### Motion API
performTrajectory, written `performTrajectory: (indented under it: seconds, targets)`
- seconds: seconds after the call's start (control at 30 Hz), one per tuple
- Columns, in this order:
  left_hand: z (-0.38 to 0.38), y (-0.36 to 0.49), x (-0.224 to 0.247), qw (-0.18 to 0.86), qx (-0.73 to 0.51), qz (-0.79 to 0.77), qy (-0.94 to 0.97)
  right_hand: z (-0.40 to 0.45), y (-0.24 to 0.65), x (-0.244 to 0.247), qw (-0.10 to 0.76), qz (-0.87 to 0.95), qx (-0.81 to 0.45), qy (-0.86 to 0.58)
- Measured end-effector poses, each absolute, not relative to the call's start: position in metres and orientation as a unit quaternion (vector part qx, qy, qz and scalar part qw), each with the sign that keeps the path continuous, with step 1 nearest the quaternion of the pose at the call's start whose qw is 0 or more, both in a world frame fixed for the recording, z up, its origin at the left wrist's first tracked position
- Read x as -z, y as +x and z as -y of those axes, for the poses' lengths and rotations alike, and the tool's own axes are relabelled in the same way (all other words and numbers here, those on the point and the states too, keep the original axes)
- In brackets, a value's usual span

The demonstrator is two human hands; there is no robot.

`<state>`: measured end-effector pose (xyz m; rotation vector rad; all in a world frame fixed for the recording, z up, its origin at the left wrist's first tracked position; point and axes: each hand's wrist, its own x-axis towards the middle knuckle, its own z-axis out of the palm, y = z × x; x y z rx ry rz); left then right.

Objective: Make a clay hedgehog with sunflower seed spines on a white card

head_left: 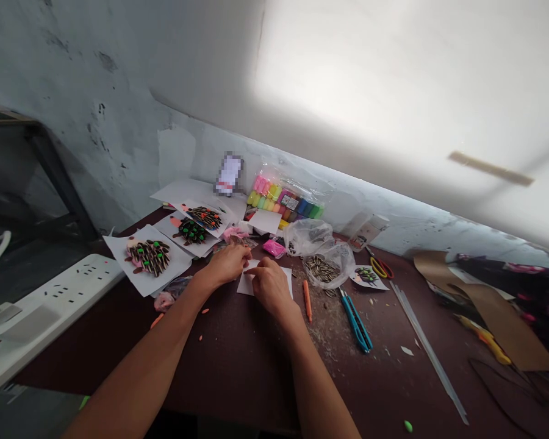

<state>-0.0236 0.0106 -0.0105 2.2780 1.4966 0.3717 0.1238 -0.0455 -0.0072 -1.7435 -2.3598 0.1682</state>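
Note:
A small white sheet of paper lies on the dark table under my hands. My left hand is closed at the paper's upper left, its fingertips pinched together; whatever they hold is too small to make out. My right hand rests over the paper, index finger stretched to the left and the other fingers partly hidden. Just beyond the hands are a pink packet and a clear bag of striped seeds. To the right of my right hand lie an orange marker and a teal utility knife.
Seed-covered hedgehog figures sit on white sheets at the left, by a white power strip. Behind are a phone and a pack of coloured clay. Scissors, a clear strip and a glue gun lie right.

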Motion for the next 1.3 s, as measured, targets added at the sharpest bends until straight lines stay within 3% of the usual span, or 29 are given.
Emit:
performTrajectory:
  seconds: [0.27,0.57,0.93,1.3]
  targets:
    - [-0.014,-0.024,0.008,0.203,-0.227,-0.538,0.786,0.038,0.14,0.013,0.151,0.736,-0.022,-0.659]
    - [-0.013,-0.028,0.002,0.141,-0.302,-0.591,0.734,0.034,0.15,0.011,0.1,0.745,-0.019,-0.659]
    - [-0.015,-0.032,0.015,0.115,-0.231,-0.542,0.8,0.031,0.147,0.021,0.123,0.782,-0.039,-0.61]
    - [-0.017,-0.03,0.007,0.134,-0.274,-0.557,0.773,0.036,0.14,0.01,0.166,0.776,-0.033,-0.607]
